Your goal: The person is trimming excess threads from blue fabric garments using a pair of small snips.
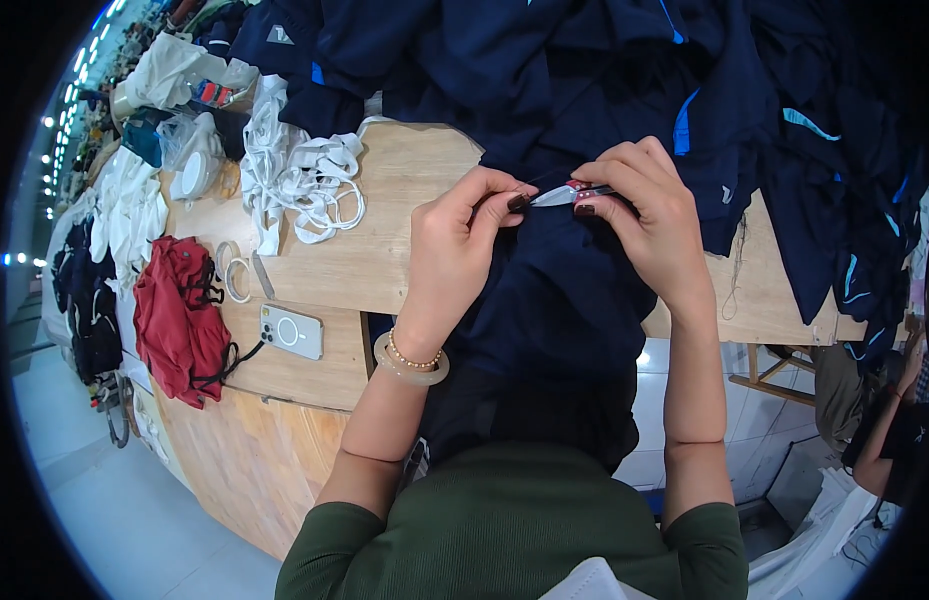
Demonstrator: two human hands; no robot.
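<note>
A dark navy garment (554, 300) hangs from the wooden table (384, 250) down over my lap. My left hand (454, 245) pinches a fold of its fabric near the table edge, a pale bangle and a bead bracelet on the wrist. My right hand (649, 215) holds small thread snips (564, 194) with red handles, the blades pointing left at the pinched spot by my left fingertips. Both hands sit close together over the cloth.
A large pile of navy garments with blue trim (584, 70) covers the far side of the table. White elastic bands (304, 180) lie at the left, with a red cloth bag (179, 315) and a phone (290, 331). Another person's arm (884, 440) shows at the right.
</note>
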